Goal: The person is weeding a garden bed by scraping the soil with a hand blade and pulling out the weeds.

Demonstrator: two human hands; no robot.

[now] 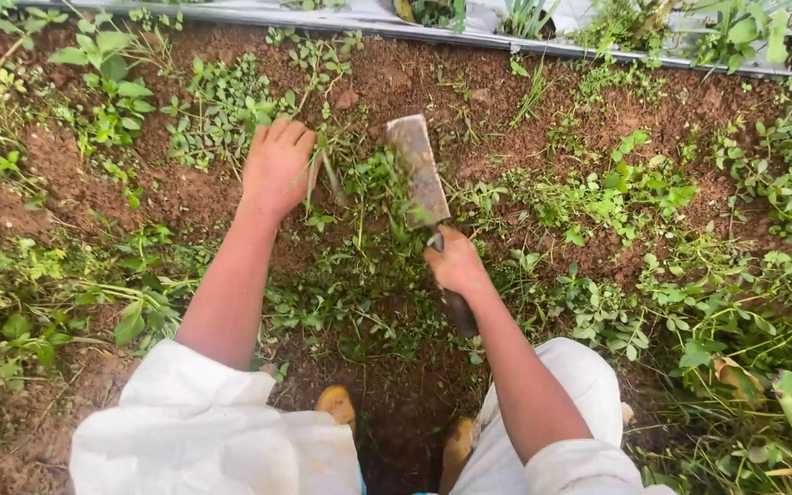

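Left hand [277, 168] stretched forward, fingers together and curled down, arm nearly straight. Right hand [456, 264] closed in a fist, seemingly gripping, forearm angled inward from the lower right.

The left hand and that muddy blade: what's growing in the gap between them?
In the head view, a clump of green weeds fills the gap between the left hand and the blade. The hand's fingers touch its thin stems; reddish soil shows beyond.

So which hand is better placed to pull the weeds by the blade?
Probably the left hand: it is free and already on the weeds, while the right hand holds the flat-bladed tool.
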